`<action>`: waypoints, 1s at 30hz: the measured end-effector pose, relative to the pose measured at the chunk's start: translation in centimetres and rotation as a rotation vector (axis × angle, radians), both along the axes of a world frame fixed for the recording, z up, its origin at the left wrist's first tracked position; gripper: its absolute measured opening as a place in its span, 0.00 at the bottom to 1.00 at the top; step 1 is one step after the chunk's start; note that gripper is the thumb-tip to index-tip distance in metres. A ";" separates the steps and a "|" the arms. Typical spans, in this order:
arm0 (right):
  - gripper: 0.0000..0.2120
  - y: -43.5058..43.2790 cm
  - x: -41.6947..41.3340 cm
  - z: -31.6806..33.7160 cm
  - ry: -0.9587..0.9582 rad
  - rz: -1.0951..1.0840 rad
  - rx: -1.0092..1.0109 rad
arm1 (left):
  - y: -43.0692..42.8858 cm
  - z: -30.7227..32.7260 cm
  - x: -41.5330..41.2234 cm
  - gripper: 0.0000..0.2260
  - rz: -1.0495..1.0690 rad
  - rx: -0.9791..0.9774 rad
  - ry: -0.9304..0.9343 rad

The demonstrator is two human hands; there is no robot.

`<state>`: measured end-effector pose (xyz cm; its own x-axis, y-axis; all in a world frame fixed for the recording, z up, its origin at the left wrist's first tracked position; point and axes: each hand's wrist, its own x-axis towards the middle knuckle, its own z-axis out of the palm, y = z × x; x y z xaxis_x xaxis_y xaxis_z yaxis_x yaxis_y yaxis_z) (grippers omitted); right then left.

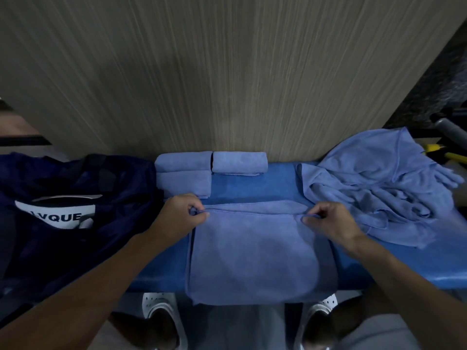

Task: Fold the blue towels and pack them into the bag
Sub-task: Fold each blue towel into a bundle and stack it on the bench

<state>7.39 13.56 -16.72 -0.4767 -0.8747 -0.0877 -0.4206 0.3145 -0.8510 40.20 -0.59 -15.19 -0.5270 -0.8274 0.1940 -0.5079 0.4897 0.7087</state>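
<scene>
A blue towel lies spread flat on the blue bench, its near edge hanging over the front. My left hand pinches the towel's far left corner. My right hand pinches its far right corner. Three folded blue towels sit at the back of the bench against the wall, two stacked on the left and one beside them. A heap of unfolded blue towels lies on the bench's right end. The dark navy bag with a white label lies on the left.
A wood-grain wall rises right behind the bench. Dark metal parts and yellow items show at the far right. White shoes stand on the floor under the bench's front edge.
</scene>
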 end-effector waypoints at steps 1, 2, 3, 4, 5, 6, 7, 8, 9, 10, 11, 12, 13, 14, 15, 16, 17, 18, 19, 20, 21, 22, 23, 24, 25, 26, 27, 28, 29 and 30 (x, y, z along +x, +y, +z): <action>0.10 0.3 -0.1 0.2 -0.044 -0.011 -0.001 | 0.2 0.6 0.1 0.09 -0.007 0.004 0.010; 0.10 0.7 -0.2 0.5 -0.087 -0.016 0.000 | 0.5 1.2 0.1 0.08 -0.010 0.012 0.020; 0.09 1.1 -0.2 0.9 -0.127 -0.012 -0.002 | 0.7 1.9 0.2 0.08 -0.009 0.021 0.032; 0.07 1.5 -0.3 1.4 -0.170 -0.008 -0.013 | 0.9 2.6 0.2 0.08 -0.005 0.029 0.043; 0.06 1.9 -0.3 2.1 -0.214 -0.011 -0.036 | 1.2 3.3 0.2 0.07 -0.003 0.030 0.052; 0.05 2.3 -0.3 2.9 -0.253 -0.029 -0.071 | 1.4 3.8 0.3 0.07 -0.001 0.028 0.058; 0.05 2.7 -0.2 3.7 -0.280 -0.060 -0.111 | 1.6 4.5 0.3 0.08 -0.001 0.024 0.064; 0.04 3.1 -0.2 4.6 -0.300 -0.093 -0.156 | 1.8 5.2 0.4 0.08 0.000 0.024 0.072; 0.04 3.4 -0.1 5.6 -0.312 -0.114 -0.199 | 1.9 5.9 0.4 0.08 0.003 0.030 0.083; 0.04 3.8 0.0 6.5 -0.312 -0.119 -0.235 | 2.1 6.7 0.5 0.08 0.006 0.042 0.096; 0.04 4.2 0.1 7.5 -0.297 -0.111 -0.263 | 2.2 7.5 0.5 0.07 0.007 0.054 0.104; 0.04 4.5 0.1 8.5 -0.275 -0.105 -0.286 | 2.3 8.3 0.6 0.07 0.006 0.061 0.108; 0.04 4.9 0.2 9.4 -0.256 -0.105 -0.310 | 2.4 9.1 0.6 0.07 0.004 0.057 0.112; 0.05 5.1 0.2 10.3 -0.236 -0.114 -0.339 | 2.5 9.8 0.7 0.06 0.003 0.050 0.117; 0.05 5.5 0.2 11.2 -0.211 -0.128 -0.365 | 2.7 10.6 0.7 0.06 0.000 0.048 0.126; 0.07 5.8 0.1 12.0 -0.180 -0.146 -0.390 | 2.9 11.4 0.7 0.05 -0.003 0.054 0.135; 0.08 6.0 0.0 12.7 -0.147 -0.160 -0.410 | 3.1 12.2 0.7 0.05 -0.005 0.064 0.146; 0.10 6.2 -0.1 13.4 -0.117 -0.169 -0.429 | 3.3 13.1 0.7 0.05 -0.008 0.074 0.156; 0.11 6.4 -0.1 14.1 -0.090 -0.174 -0.447 | 3.5 13.9 0.7 0.07 -0.011 0.074 0.166; 0.12 6.5 -0.2 14.8 -0.067 -0.173 -0.468 | 3.7 14.7 0.6 0.09 -0.014 0.065 0.179; 0.12 6.8 -0.2 15.5 -0.047 -0.173 -0.489 | 3.8 15.5 0.6 0.11 -0.018 0.058 0.191; 0.12 7.0 -0.2 16.2 -0.026 -0.171 -0.513 | 4.0 16.2 0.6 0.11 -0.019 0.053 0.203; 0.12 7.2 -0.3 16.9 -0.002 -0.166 -0.533 | 4.1 16.8 0.5 0.11 -0.014 0.052 0.219; 0.12 7.4 -0.3 17.5 0.022 -0.163 -0.545 | 4.3 17.5 0.5 0.10 -0.003 0.058 0.239; 0.12 7.6 -0.4 18.0 0.046 -0.163 -0.550 | 4.6 18.1 0.4 0.10 0.011 0.067 0.259; 0.12 7.8 -0.4 18.6 0.065 -0.165 -0.554 | 4.8 18.7 0.3 0.09 0.027 0.074 0.272; 0.12 8.0 -0.5 19.1 0.076 -0.166 -0.559 | 5.0 19.3 0.2 0.09 0.038 0.079 0.281; 0.11 8.1 -0.5 19.6 0.082 -0.162 -0.567 | 5.1 19.8 0.1 0.08 0.044 0.088 0.286; 0.11 8.3 -0.5 20.1 0.083 -0.156 -0.579 | 5.3 20.3 0.1 0.08 0.045 0.097 0.287; 0.12 8.5 -0.5 20.5 0.078 -0.149 -0.599 | 5.5 20.7 0.0 0.08 0.045 0.102 0.285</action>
<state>6.87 22.03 3.81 -0.5825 -0.6849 0.4376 -0.4774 -0.1475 -0.8662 40.24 4.89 5.51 -0.4258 -0.8715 0.2431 -0.3013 0.3899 0.8702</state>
